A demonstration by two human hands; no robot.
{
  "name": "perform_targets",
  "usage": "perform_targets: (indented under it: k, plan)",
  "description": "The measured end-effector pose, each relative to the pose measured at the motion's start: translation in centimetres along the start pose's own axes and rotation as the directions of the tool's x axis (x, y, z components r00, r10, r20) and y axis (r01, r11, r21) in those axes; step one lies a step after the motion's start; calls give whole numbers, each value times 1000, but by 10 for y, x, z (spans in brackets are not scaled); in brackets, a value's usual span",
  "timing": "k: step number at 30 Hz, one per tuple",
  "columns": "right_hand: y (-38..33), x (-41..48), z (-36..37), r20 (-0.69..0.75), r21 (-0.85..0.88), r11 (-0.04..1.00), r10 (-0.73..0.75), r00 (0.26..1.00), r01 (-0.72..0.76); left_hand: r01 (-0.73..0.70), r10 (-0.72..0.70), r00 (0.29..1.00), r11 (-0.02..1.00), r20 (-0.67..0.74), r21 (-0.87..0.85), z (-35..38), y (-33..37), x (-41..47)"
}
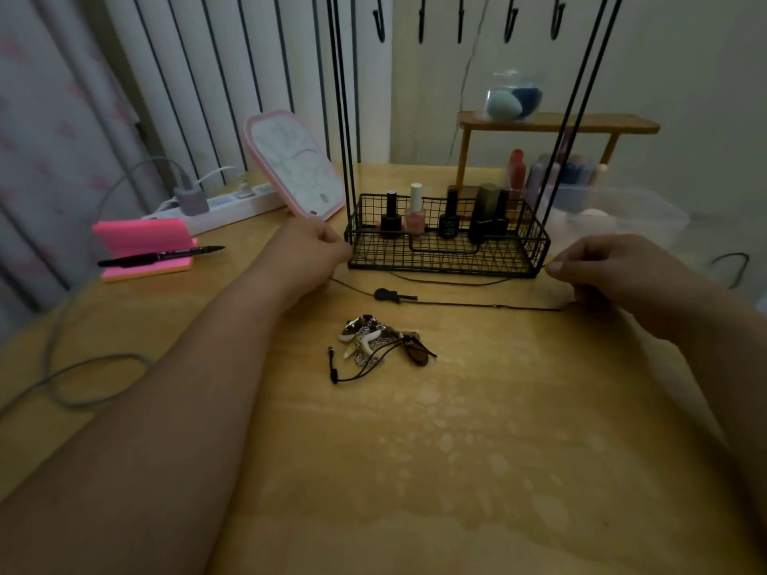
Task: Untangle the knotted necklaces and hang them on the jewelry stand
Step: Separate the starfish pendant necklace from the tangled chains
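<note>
A thin dark cord necklace (456, 304) with a small black guitar pendant (392, 295) is stretched out across the wooden table between my two hands. My left hand (309, 253) pinches one end beside the jewelry stand's wire basket (446, 259). My right hand (610, 269) pinches the other end at the basket's right corner. A knotted pile of necklaces (379, 342), with silver chain, black cord and white pendants, lies on the table nearer to me. The stand's black rods rise to hooks (460, 18) at the top edge.
Nail polish bottles (415, 211) stand in the basket. A pink mirror (292, 163) leans to its left, with a pink notepad and pen (159, 255) and a power strip (232, 203) further left. A wooden shelf (558, 124) and clear box (635, 217) sit behind right.
</note>
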State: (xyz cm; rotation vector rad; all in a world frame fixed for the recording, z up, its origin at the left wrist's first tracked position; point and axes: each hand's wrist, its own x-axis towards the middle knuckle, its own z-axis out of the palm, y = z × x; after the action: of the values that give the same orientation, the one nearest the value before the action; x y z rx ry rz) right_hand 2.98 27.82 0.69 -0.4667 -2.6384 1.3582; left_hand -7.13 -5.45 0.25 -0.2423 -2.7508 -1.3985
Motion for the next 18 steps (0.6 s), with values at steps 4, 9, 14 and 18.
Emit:
perform_targets:
  k: [4, 9, 14, 18]
  plan:
    - [3, 2, 5, 1, -157, 987, -24, 1000, 23, 10, -10, 1000, 994, -4, 107, 1, -4, 3]
    - [3, 1, 8, -60, -211, 976, -67, 996, 53, 7, -5, 1000, 979, -13, 206, 3, -6, 5]
    - [-7, -6, 18, -137, -269, 949, -209, 968, 167, -107, 121, 991, 971, -51, 212, 4, -2, 5]
    - [-20, -17, 41, -40, -256, 913, -338, 940, 317, -238, 227, 970, 961, 90, 144, 11, 12, -6]
